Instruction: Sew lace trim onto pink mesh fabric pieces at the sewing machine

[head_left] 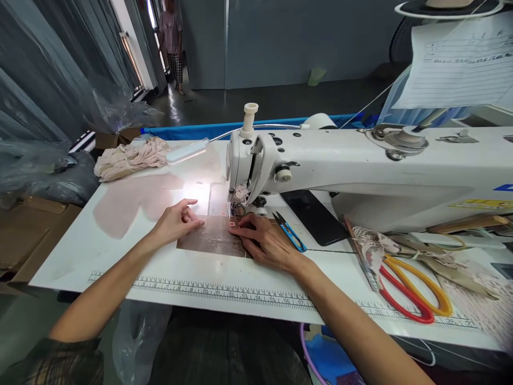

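A strip of sheer brown fabric [212, 240] lies under the needle area of a white sewing machine [312, 160]. My left hand [176, 222] is at the strip's upper left edge, its index finger apart from the other, curled fingers; no grip on the cloth shows. Close beside the presser foot [236, 209], my right hand [262, 240] has its fingertips on the fabric, holding it against the table. A small reddish mark shows near those fingertips. Blue thread snips [294, 235] lie just right of my right hand.
A dark phone [315, 216] lies under the machine arm. Scissors with red and yellow handles [417, 286] and lace scraps are at right. Pale pink cut pieces [132, 200] and a lace bundle [132, 158] lie left. A printed ruler [200, 289] runs along the front edge. A person [171, 43] stands far back.
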The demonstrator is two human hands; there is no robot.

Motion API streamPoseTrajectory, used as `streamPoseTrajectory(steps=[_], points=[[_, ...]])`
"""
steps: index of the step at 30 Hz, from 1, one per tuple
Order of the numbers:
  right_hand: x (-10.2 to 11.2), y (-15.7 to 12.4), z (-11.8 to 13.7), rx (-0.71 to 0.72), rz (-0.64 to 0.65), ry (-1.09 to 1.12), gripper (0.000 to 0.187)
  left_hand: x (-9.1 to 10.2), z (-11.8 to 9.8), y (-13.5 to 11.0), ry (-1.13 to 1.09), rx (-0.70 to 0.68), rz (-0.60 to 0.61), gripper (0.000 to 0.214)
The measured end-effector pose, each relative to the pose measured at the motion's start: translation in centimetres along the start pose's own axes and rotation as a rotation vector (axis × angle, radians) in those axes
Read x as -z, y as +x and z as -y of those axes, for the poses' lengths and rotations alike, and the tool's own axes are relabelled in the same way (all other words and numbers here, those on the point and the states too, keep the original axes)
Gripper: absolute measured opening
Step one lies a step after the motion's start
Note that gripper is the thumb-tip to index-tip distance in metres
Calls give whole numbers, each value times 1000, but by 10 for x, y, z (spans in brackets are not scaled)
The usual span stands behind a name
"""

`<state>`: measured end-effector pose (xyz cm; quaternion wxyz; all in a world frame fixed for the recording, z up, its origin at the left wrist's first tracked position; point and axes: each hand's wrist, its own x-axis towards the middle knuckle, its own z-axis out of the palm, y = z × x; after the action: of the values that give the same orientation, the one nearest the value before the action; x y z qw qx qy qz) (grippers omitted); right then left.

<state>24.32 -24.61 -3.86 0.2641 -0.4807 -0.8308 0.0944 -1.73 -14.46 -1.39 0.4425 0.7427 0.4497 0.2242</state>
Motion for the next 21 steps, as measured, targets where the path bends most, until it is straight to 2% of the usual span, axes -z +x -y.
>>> streamPoseTrajectory(steps=[10,17,19,21], points=[[6,-4,10,12,43,114,35,-1,3,1,8,2,6,63],[5,-5,12,21,73,59,35,1,3,2,26,-20,24,59],[5,-5,12,23,68,48,35,1,2,1,154,-111,-86,50],[5,-5,11,30,63,39,35,-1,-1,2,401,-281,-288,38]])
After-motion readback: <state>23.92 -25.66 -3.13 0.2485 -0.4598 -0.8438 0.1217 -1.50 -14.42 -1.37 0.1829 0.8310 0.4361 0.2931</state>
